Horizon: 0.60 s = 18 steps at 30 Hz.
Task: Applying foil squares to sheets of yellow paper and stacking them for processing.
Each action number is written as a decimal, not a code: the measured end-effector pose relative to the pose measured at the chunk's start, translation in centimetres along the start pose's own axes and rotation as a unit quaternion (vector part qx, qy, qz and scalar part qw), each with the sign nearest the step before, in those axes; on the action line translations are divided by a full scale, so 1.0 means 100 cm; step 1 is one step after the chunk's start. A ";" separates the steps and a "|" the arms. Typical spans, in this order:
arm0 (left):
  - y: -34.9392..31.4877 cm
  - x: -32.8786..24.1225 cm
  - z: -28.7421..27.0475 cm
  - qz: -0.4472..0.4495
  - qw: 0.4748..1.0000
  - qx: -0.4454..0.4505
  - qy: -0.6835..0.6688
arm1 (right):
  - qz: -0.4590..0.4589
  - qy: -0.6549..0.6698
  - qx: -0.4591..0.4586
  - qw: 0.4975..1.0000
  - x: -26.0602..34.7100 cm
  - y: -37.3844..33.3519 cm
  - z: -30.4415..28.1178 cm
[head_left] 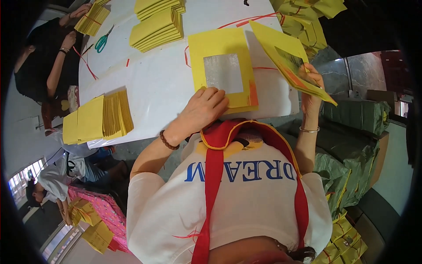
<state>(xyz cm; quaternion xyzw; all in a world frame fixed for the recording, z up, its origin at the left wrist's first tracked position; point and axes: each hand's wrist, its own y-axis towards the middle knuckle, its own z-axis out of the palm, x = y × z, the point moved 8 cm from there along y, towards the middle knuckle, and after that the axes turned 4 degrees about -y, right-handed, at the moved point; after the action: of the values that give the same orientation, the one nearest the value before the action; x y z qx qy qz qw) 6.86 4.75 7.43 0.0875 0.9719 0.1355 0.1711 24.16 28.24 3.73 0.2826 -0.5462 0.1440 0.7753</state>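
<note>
On the table edge in front of me lies a bundle of yellow paper sheets (222, 44), its top sheet bearing a silver foil square and an orange strip at the near right corner. My left hand (204, 108) is at its near left corner, fingers curled and pressed together on the paper edge. Off to the right, my right hand (313, 81) grips a second yellow paper bundle (274, 42), raised and tilted over the table's right edge. That one also has a foil square, dark in this light, and an orange strip. My right thumb is partly hidden.
Stacks of folded yellow paper (157, 31) stand on the white table (154, 79), another stack (99, 116) at its left corner. Teal scissors (102, 42) and red ties (246, 20) lie about. A co-worker's hands (70, 37) work at the far left. Green wrapped bales (351, 163) sit right.
</note>
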 end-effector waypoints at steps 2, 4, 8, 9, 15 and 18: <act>-0.002 0.000 0.005 0.010 1.000 0.020 0.004 | 0.001 0.007 -0.001 1.000 -0.001 -0.001 0.001; -0.003 0.000 0.009 0.021 0.999 0.040 0.007 | 0.003 0.013 -0.002 1.000 -0.001 -0.002 0.002; -0.004 0.009 -0.011 -0.016 0.994 -0.057 -0.097 | 0.012 0.015 -0.011 1.000 0.000 -0.002 -0.001; -0.006 0.016 -0.024 -0.047 0.980 -0.128 -0.148 | 0.025 0.022 -0.012 0.999 -0.001 -0.003 -0.002; -0.016 0.035 -0.049 -0.172 0.929 -0.222 -0.240 | 0.020 0.057 -0.036 0.998 0.000 -0.006 -0.006; -0.012 0.017 -0.035 -0.059 0.961 -0.194 -0.186 | 0.008 0.063 -0.021 0.998 0.001 -0.004 -0.003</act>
<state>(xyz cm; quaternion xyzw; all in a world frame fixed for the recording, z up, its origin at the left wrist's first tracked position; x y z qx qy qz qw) 3.90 3.18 9.76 0.0185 0.8814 0.2923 0.3705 24.62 28.15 3.61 0.2524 -0.5016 0.1557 0.8127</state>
